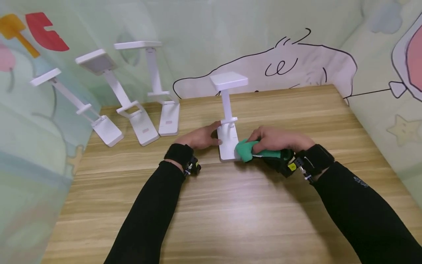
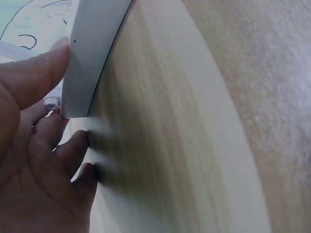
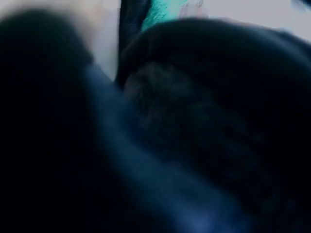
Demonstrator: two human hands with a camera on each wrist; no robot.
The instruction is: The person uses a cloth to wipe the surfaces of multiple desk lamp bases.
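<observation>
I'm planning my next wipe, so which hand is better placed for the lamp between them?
Probably the right hand: it grips the green cloth at the near right corner of the lamp's base. The left hand, without cloth, holds the base's left side.

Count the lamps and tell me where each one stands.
4. Three at the back left of the table: outer lamp, middle lamp, inner lamp. The fourth lamp stands between the left hand and right hand.
</observation>
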